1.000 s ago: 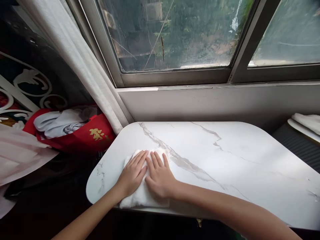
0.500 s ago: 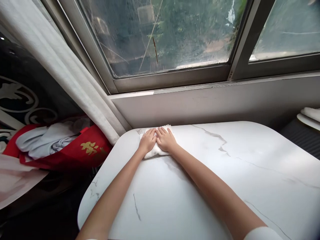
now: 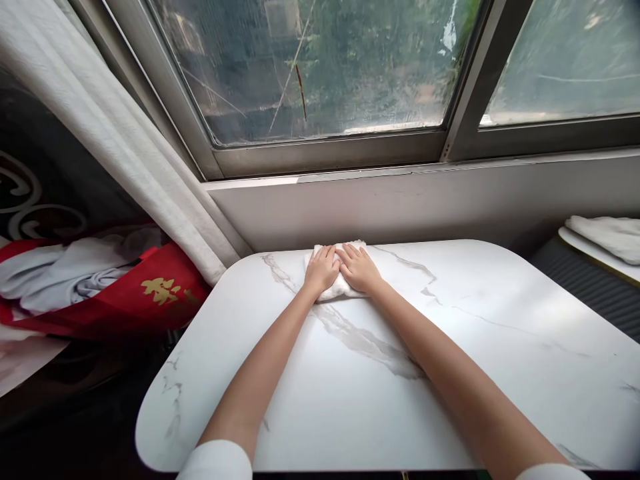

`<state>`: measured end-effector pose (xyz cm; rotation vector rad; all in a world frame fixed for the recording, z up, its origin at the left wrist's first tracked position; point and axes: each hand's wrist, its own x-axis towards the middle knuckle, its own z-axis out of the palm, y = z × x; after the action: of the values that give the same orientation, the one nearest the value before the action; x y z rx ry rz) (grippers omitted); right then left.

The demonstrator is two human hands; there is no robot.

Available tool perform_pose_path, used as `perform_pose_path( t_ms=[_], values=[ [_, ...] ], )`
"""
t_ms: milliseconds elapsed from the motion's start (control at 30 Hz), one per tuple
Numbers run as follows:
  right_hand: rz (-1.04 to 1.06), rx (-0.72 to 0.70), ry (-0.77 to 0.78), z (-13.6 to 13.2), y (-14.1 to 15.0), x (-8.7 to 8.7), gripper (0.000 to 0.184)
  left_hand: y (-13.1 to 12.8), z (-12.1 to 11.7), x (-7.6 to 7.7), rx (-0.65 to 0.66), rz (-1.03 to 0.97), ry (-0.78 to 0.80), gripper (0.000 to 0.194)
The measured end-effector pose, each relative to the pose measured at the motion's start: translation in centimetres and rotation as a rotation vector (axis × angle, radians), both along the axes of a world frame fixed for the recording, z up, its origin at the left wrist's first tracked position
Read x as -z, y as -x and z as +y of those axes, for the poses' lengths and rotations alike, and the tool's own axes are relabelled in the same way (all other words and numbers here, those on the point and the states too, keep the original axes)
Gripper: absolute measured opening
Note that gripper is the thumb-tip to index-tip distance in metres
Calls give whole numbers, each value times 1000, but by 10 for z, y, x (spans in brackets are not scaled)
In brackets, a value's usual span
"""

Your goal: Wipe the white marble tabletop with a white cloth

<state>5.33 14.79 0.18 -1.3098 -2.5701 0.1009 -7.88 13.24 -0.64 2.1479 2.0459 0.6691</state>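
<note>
A folded white cloth [image 3: 341, 288] lies near the far edge of the white marble-patterned table [image 3: 345, 407]. My left hand [image 3: 323, 271] rests flat on the left part of it, fingers stretched forward. Beside it, my right hand [image 3: 359, 269] presses down on the right part, its fingers also extended and slightly spread. The fingertips of the two hands almost meet, and cloth shows around and below them. Both arms reach forward over the tabletop.
Behind the table stand a low wall and a metal-framed window [image 3: 330, 150]. A pale curtain [image 3: 135, 147] hangs at the left, above a red bag [image 3: 115, 313] stuffed with light fabric. Off to the right, another white cloth [image 3: 607, 237] sits on a pale-topped seat or board.
Both hands and the cloth beneath them have slid right along the table's far edge. The camera view has shifted a little to the right.
</note>
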Motion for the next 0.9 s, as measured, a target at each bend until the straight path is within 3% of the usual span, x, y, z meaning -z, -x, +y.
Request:
perform_pose_path(
  t_ms=[267,667,800,900],
  values=[
    [-45,-43,-30,-47,-21,-2,52,-19,-51,0,-4,22,15,49],
    [-38,-182,-171,-185,-78,9,57,-66,-199,-1,64,182,54,53],
    [-37,-225,-197,-216,-105,7,63,-86,-231,1,123,198,45,54],
    [-15,-234,-229,-227,-128,4,68,-103,-243,-2,209,159,95,56]
  ],
)
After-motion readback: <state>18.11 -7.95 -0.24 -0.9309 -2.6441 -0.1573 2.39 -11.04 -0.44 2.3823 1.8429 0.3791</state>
